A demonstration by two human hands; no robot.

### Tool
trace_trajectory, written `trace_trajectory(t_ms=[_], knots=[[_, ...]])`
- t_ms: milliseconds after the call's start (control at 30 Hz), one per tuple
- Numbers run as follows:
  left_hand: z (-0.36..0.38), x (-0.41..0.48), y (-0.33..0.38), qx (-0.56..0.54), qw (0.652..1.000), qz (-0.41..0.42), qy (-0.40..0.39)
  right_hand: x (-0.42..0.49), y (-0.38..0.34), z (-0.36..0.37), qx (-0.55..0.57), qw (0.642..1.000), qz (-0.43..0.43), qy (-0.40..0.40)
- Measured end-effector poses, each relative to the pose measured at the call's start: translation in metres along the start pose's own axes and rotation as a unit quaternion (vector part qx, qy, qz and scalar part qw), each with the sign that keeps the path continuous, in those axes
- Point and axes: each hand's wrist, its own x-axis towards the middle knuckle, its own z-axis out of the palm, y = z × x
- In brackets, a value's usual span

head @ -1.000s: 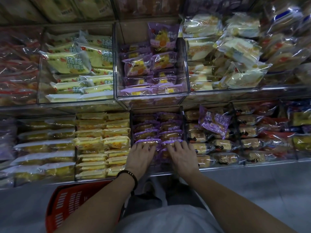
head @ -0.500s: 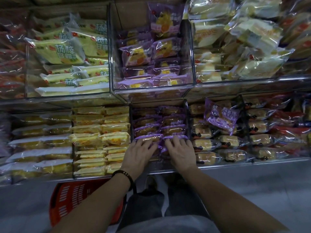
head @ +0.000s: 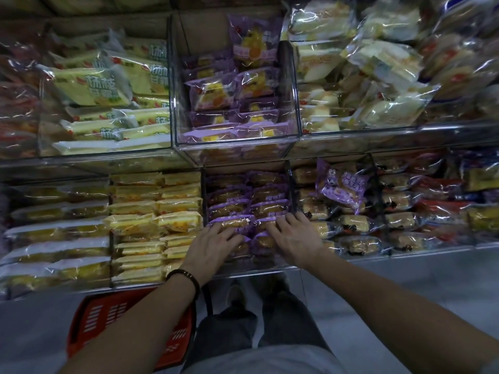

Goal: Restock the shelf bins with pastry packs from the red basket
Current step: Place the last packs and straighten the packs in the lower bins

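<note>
Head view only. Lays left grip and right grip side by side on the front purple packs in the lower middle bin, between the yellow packs and the brown pastries. Shows both grips wide, fingers straight and spread, nothing pinched or carried. Seems meant to press the front row down and back, so the two columns sit level behind the clear front wall and do not slide out. Leaves red basket on the floor below the shelf, under the left forearm, close enough for a quick reach; cannot tell what lies in it, with the arm and the angle hiding the inside. Looks nearly full in that bin, so likely a tidying step rather than a loading one. Notes one stray pack, also purple, tilted atop the next bin to the right, apart from both grips; probably misplaced and worth shifting.
</note>
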Motion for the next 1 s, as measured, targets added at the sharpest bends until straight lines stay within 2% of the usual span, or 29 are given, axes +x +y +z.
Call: trace_trajectory(t_ms=[133,300,433,567,700,900,1000], knots=[[0.0,-0.006,-0.003,-0.01,1.0,0.008,-0.005,0.002,-0.004,0.001,-0.003,1.0,0.011,0.001],[0.01,-0.013,-0.003,0.0,0.999,0.036,-0.02,-0.005,0.001,-0.001,0.032,0.997,0.029,0.067],[0.002,-0.008,0.006,-0.021,0.998,-0.057,-0.021,0.002,-0.009,0.003,0.036,0.999,0.037,0.016],[0.002,-0.001,0.013,-0.039,0.994,-0.101,-0.013,0.01,-0.016,0.003,0.045,0.996,0.071,-0.024],[0.003,0.006,0.027,-0.033,0.989,-0.143,-0.01,0.012,-0.029,0.005,0.025,0.997,0.067,-0.04],[0.004,-0.001,0.039,-0.006,0.991,-0.135,-0.025,-0.012,-0.022,0.003,0.053,0.996,0.061,0.028],[0.007,-0.004,0.036,-0.008,0.992,-0.129,-0.011,-0.028,0.002,-0.002,0.109,0.982,0.086,0.131]])
